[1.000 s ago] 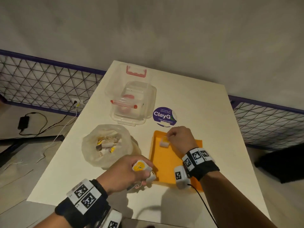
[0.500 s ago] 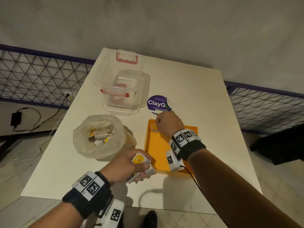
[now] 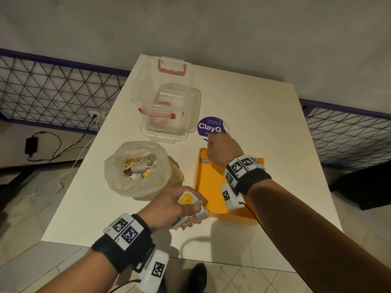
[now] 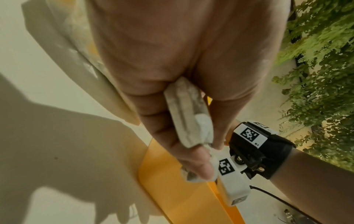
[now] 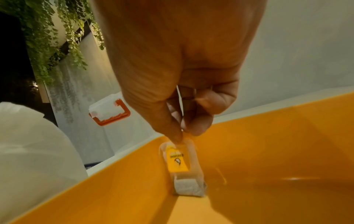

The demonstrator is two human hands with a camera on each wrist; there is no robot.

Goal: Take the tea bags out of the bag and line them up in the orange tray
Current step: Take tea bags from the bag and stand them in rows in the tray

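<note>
The orange tray (image 3: 213, 187) lies on the white table, right of a crumpled plastic bag (image 3: 127, 182) that holds several tea bags (image 3: 138, 169). My right hand (image 3: 222, 149) is over the tray's far left corner. There its thumb and forefinger pinch the top of one tea bag (image 5: 182, 163) with a yellow tag, whose lower end touches the tray floor (image 5: 268, 151). My left hand (image 3: 186, 206) rests by the tray's near left corner and grips a small bunch of tea bags (image 4: 189, 118); the top one shows a yellow tag (image 3: 186, 199).
A clear lidded container (image 3: 169, 115) with red clips stands behind the bag, its lid tilted back. A round purple sticker (image 3: 209, 127) lies just beyond the tray. Table edges run close at left and front; wire fencing (image 3: 53, 92) lines the floor behind.
My right hand carried its tea bag from the tray's upper part into the far left corner and lowered it. My left hand kept its bunch beside the tray.
</note>
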